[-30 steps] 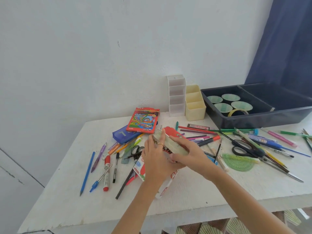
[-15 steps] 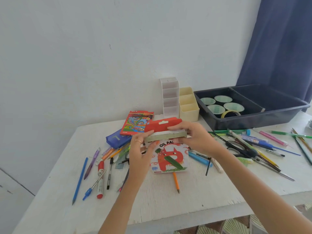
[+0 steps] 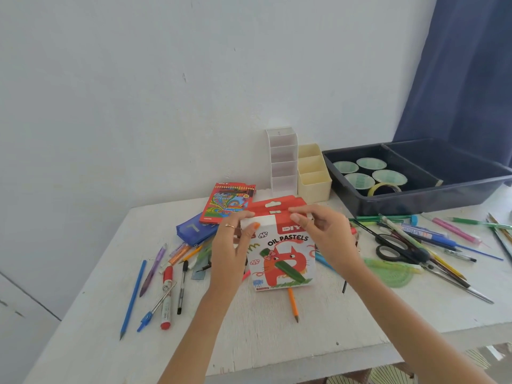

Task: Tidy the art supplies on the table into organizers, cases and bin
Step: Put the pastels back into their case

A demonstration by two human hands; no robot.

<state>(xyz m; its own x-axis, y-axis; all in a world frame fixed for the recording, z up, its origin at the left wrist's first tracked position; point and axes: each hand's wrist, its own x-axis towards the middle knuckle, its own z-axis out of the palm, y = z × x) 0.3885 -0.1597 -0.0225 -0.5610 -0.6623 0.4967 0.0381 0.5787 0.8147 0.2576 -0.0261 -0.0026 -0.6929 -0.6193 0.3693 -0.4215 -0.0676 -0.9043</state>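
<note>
Step, judged: closing the white-and-red cardboard oil-pastel box [image 3: 288, 261], upright between both hands. Left hand [image 3: 235, 245] grips its upper-left corner; right hand [image 3: 324, 234] pinches the red top flap [image 3: 274, 206]. Next: tuck flap down squarely between the grips.

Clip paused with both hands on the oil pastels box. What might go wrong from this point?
1. The left hand and right hand hold the oil pastels box upright, and its red flap looks not yet tucked in. If the box tips, whatever is inside might spill.
2. The orange pencil lies at the box's lower edge. Shifting the box could roll the pencil toward the near edge of the table.
</note>
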